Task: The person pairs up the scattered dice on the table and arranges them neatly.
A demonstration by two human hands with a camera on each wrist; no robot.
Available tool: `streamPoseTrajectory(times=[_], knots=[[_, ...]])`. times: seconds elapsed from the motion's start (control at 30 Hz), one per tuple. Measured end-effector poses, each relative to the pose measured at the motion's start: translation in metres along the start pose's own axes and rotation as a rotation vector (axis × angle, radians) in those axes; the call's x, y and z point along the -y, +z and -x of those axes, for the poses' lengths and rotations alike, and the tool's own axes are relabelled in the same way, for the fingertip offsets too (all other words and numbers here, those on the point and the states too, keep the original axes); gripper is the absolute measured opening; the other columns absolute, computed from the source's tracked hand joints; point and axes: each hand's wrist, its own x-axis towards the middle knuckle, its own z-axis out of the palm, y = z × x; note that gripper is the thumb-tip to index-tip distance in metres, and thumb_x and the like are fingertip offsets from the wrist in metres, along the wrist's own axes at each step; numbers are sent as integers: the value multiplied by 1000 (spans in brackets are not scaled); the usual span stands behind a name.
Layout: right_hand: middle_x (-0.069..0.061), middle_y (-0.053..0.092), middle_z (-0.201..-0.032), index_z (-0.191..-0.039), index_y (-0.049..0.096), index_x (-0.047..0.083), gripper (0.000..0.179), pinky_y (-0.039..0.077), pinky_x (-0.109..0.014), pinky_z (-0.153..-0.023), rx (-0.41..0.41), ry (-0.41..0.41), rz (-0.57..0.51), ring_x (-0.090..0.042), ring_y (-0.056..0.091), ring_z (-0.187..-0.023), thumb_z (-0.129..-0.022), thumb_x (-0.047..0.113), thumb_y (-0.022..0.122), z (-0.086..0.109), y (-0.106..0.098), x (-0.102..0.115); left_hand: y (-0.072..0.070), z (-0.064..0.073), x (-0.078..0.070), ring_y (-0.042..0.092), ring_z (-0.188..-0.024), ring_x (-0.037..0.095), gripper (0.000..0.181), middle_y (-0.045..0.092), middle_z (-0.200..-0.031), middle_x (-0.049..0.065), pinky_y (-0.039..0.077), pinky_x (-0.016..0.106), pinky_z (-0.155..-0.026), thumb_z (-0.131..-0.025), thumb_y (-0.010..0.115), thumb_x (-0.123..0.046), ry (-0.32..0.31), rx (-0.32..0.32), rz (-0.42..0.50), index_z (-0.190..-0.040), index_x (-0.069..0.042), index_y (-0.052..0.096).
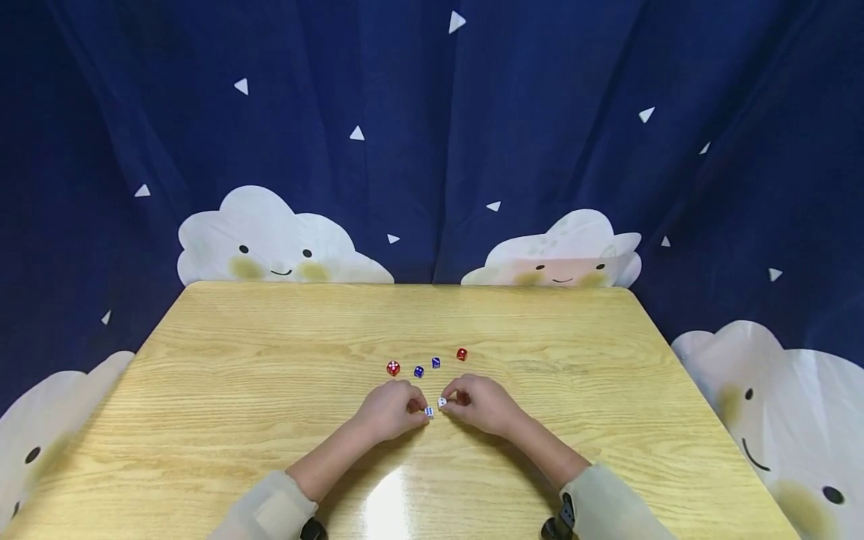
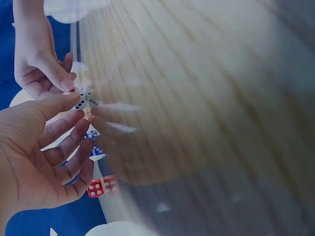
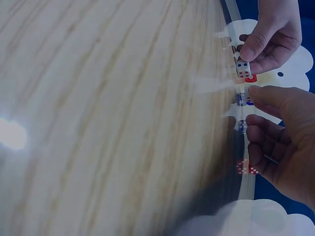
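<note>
My left hand (image 1: 394,409) pinches a white die (image 1: 429,412) with blue pips between thumb and index finger, low over the wooden table. Facing it, my right hand (image 1: 482,403) pinches another white die (image 1: 442,403), a short gap away. In the left wrist view, the thumb and forefinger hold the left white die (image 2: 80,103) while the other fingers spread loosely. Behind the hands lie two blue dice, one (image 1: 419,371) to the left and one (image 1: 436,362) to the right. A red die (image 1: 394,368) sits beyond the left hand, another red die (image 1: 462,354) beyond the right.
The pale wooden table (image 1: 270,337) reaches back to a dark blue curtain (image 1: 418,112) printed with white clouds and triangles. Light glares off the tabletop between the forearms. Both wrists wear dark bands below light sleeves (image 1: 270,506).
</note>
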Motion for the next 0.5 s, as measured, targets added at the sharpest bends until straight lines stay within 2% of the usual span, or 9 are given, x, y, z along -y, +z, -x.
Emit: streamPoseTrajectory(times=[0.13, 0.27, 0.5], knots=[[11, 53, -69, -93, 70, 16, 12, 39, -18, -56, 22, -7, 13, -1, 44, -61, -85, 24, 68, 0, -1, 2, -1, 0, -1, 56, -69, 9, 12, 64, -75, -1, 45, 25, -62, -77, 74, -21, -6, 2, -7, -83, -11, 71], [11, 52, -69, -93, 70, 17, 12, 38, -18, -56, 26, -22, 19, -1, 43, -60, -85, 25, 68, -1, -1, 4, 1, -1, -1, 57, -70, 10, 12, 64, -77, 0, 45, 27, -63, -77, 74, -21, -39, 20, 5, -83, -11, 71], [9, 53, -69, -92, 70, 16, 11, 37, -18, -55, 34, -39, 2, -1, 42, -60, -84, 22, 70, 0, 1, 5, 0, -2, -2, 55, -69, 9, 12, 64, -77, -1, 44, 25, -62, -77, 75, -23, -45, 26, -4, -83, -13, 71]])
